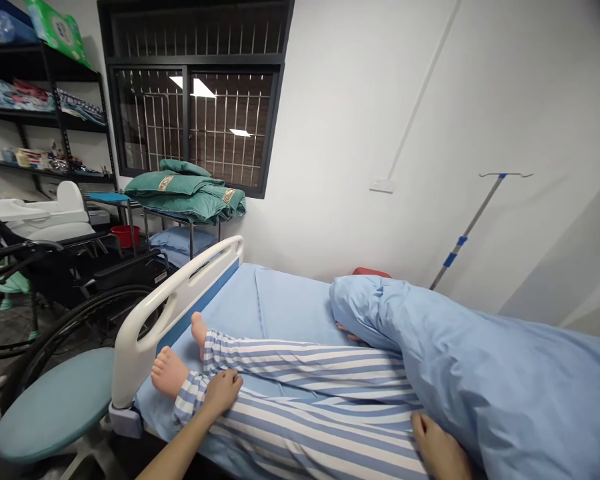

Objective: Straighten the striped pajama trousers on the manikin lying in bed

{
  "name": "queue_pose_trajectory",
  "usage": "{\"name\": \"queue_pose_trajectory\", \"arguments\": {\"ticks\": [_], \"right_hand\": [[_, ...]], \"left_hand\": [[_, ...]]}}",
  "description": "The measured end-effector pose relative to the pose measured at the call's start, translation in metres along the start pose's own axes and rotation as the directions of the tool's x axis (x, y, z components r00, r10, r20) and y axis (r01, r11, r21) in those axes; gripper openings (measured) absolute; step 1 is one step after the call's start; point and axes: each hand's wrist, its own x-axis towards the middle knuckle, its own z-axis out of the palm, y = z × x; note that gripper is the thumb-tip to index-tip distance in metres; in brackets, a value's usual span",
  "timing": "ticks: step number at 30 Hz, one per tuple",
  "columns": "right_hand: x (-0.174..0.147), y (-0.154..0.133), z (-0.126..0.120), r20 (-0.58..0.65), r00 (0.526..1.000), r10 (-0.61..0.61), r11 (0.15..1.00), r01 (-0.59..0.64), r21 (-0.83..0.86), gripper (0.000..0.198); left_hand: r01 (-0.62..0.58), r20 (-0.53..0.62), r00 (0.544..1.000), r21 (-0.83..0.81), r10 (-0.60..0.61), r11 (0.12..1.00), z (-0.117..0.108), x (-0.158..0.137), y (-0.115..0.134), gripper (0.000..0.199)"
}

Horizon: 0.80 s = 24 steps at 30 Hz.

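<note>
At the far left, a wheelchair stands beyond a round stool, the latter just beside the bed's end board. Inside the board, two bare feet lie apart, toes up; their smooth finish suggests a manikin.

The striped trousers cover both legs, stretched along the blue sheet. My left hand rests back upward on the nearer lower leg, above the cuff, fingers curled narrow; I cannot tell whether fabric is pinched beneath. Further right, my right hand lies at the upper part of the same leg, beside the quilt; its fingers are largely hidden, so I cannot confirm a grip.

The quilt is heaped rightward, leaving the lower legs exposed. A drip stand rises behind it.

Step in hand, as I judge it: steadying or positioning the nearer leg, a hand towards each end. Any onward move would call for even support at both points, the right hand clear of the quilt's edge, and the trousers kept from twisting.
</note>
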Motion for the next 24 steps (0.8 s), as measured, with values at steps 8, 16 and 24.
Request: {"name": "queue_pose_trajectory", "arguments": {"ticks": [8,16,24], "right_hand": [[0.0,-0.019,0.001,0.158,0.986,0.049,0.998,-0.04,-0.057,0.036],[0.002,-0.146,0.022,0.05,0.967,-0.248,0.969,0.248,0.002,0.022],[-0.019,-0.349,0.041,-0.09,0.796,-0.598,0.789,0.605,0.106,0.017]], "left_hand": [[0.031,-0.046,0.999,0.098,-0.026,0.995,0.004,0.0,0.004,0.037],[0.028,-0.077,0.997,0.056,-0.024,0.998,0.008,-0.001,0.0,0.037],[0.022,-0.072,0.997,0.003,-0.022,1.0,0.012,0.001,-0.005,0.037]]}}
